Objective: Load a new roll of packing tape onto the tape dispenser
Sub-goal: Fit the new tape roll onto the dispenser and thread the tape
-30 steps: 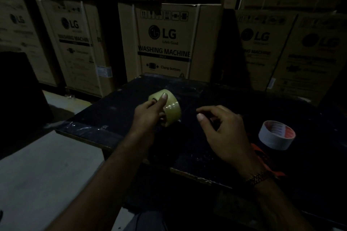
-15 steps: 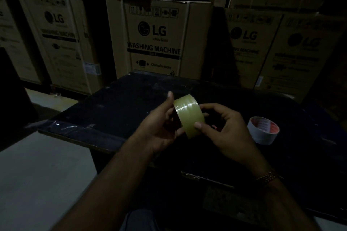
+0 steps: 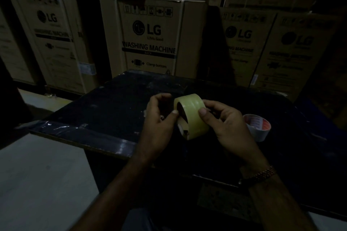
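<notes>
A yellowish roll of packing tape (image 3: 194,116) is held on edge above the dark table (image 3: 112,110), its open core turned to the left. My left hand (image 3: 159,120) pinches the roll's left rim with thumb and fingers. My right hand (image 3: 225,124) grips the outer band from the right, thumb pressed on the tape surface. A second roll, white with a red-printed core (image 3: 258,127), lies flat on the table just right of my right hand. No tape dispenser can be made out in the dim light.
Tall cardboard washing-machine boxes (image 3: 152,39) stand in a wall behind the table. The table's near-left edge (image 3: 78,133) is wrapped in shiny film. Pale floor (image 3: 37,174) lies to the left. A bracelet (image 3: 262,173) sits on my right wrist.
My left hand lifted the yellowish roll off the table toward me, and my right hand came in and took hold of it. The roll has since tilted so its core faces left.
</notes>
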Motion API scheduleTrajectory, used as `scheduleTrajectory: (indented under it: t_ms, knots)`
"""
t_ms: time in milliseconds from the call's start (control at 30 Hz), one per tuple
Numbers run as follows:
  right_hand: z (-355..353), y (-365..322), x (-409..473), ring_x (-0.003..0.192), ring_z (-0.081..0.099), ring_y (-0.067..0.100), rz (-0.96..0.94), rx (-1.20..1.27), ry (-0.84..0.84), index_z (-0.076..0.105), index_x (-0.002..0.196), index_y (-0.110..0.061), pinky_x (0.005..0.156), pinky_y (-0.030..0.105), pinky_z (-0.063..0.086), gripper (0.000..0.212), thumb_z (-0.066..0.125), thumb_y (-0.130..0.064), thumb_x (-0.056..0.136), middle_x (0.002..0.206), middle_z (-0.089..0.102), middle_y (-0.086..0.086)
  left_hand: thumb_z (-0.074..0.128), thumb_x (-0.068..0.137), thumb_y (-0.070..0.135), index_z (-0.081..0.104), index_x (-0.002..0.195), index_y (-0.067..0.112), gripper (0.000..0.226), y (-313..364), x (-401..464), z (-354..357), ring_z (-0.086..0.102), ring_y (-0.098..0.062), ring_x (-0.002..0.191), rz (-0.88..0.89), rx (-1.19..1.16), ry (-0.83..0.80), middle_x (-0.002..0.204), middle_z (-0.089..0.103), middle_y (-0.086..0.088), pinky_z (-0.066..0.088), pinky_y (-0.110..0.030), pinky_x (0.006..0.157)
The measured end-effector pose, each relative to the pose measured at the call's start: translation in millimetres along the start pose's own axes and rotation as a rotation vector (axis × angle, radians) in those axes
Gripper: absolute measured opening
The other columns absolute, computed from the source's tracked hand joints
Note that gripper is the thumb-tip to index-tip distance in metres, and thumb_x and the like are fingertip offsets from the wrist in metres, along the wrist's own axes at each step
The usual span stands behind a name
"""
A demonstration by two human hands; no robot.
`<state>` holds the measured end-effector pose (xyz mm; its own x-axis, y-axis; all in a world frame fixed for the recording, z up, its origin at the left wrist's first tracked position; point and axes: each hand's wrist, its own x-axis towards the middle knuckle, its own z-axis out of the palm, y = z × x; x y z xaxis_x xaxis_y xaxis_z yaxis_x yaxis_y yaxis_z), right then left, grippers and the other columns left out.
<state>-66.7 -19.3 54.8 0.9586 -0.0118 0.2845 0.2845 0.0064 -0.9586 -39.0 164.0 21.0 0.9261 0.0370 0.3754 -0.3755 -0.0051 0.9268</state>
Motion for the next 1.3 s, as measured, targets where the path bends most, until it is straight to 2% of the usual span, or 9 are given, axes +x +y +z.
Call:
scheduleTrajectory:
  t_ms: [133,367,500,634,734,934,1034,1167,1301]
  knots:
    - [0.2,-5.4,-4.5,0.095,0.079,0.011,0.029,0.052,-0.013,0.074,0.115,-0.019,0.072,0.021,0.061,0.020,0.065,-0.012,0.098,0.107,0.082,0.003,0.065,0.102,0.007,0.057,0.143,0.032,0.049,-3.9,0.4,4.1,0.066,-0.012,0.127,-0.013,-0.050,-0.159,0.139,0.066,0.007,0.063,-0.041,0.096]
    - [-1.9,-5.5,-9.0,0.101,0.078,0.013,0.028,0.009,-0.047,0.058,0.143,-0.018,0.076,0.021,0.061,0.049,0.069,-0.009,0.096,0.113,0.079,0.006,0.067,0.101,0.011,0.072,0.119,0.029,0.025,-8.7,-3.3,7.3,0.069,0.006,0.108,0.077,0.156,0.015,0.112,0.075,0.019,0.058,-0.015,0.087]
    - [-6.6,-11.0,-15.0,0.115,0.071,0.002,-0.084,-0.254,-0.131,0.066,0.139,-0.027,0.087,0.020,0.059,0.045,0.072,-0.016,0.096,0.127,0.074,-0.008,0.067,0.101,0.009,0.070,0.112,0.035,0.028,-14.5,-7.9,10.0,0.071,0.007,0.103,0.050,0.108,-0.002,0.104,0.075,0.028,0.059,-0.019,0.088]
    - [-5.7,-11.3,-19.8,0.120,0.067,-0.004,-0.181,-0.459,-0.117,0.072,0.133,-0.035,0.101,0.029,0.058,0.042,0.078,-0.030,0.092,0.129,0.074,-0.017,0.069,0.100,0.010,0.074,0.119,0.023,0.024,-28.2,-5.2,12.5,0.075,-0.012,0.107,-0.005,0.044,0.002,0.112,0.079,0.006,0.064,-0.040,0.090]
    - [-3.1,-8.0,-22.9,0.121,0.067,-0.003,-0.200,-0.497,-0.119,0.072,0.132,-0.037,0.102,0.037,0.059,0.045,0.082,-0.032,0.089,0.130,0.074,-0.017,0.072,0.097,0.006,0.075,0.119,0.023,0.028,-36.4,-5.0,12.7,0.077,-0.019,0.104,-0.025,0.010,0.008,0.110,0.080,0.000,0.064,-0.044,0.086]
    - [-4.3,-1.7,-21.4,0.132,0.054,-0.013,-0.142,-0.586,-0.224,0.048,0.155,-0.039,0.107,0.017,0.050,0.090,0.092,-0.026,0.077,0.146,0.060,-0.021,0.072,0.097,0.008,0.075,0.120,0.015,0.024,-42.7,-2.5,12.8,0.078,-0.021,0.105,-0.058,-0.009,-0.009,0.109,0.082,-0.002,0.063,-0.055,0.093]
    - [1.0,2.2,-20.6,0.122,0.069,0.002,-0.107,-0.453,-0.180,0.044,0.157,-0.033,0.098,0.027,0.059,0.091,0.090,-0.021,0.079,0.134,0.071,-0.010,0.075,0.095,0.008,0.076,0.108,0.028,0.023,-40.5,-4.9,12.0,0.079,-0.014,0.099,-0.091,0.015,-0.029,0.101,0.082,0.008,0.063,-0.055,0.091]
    - [8.7,-2.7,-14.9,0.105,0.079,0.020,-0.038,-0.171,-0.054,0.051,0.151,-0.024,0.086,0.044,0.065,0.079,0.080,-0.033,0.078,0.117,0.080,0.006,0.076,0.095,0.023,0.077,0.116,0.025,0.021,-40.1,-8.3,10.1,0.080,-0.023,0.102,-0.130,-0.009,-0.151,0.107,0.082,-0.001,0.064,-0.058,0.090]
    - [12.8,-12.3,-12.1,0.082,0.081,0.020,0.103,0.128,-0.007,0.056,0.144,-0.018,0.066,0.033,0.063,0.049,0.068,-0.014,0.097,0.097,0.083,0.008,0.073,0.084,0.043,0.078,0.109,0.027,0.030,-32.5,-8.9,7.7,0.079,-0.023,0.103,-0.135,-0.038,-0.220,0.107,0.082,-0.003,0.063,-0.050,0.092]
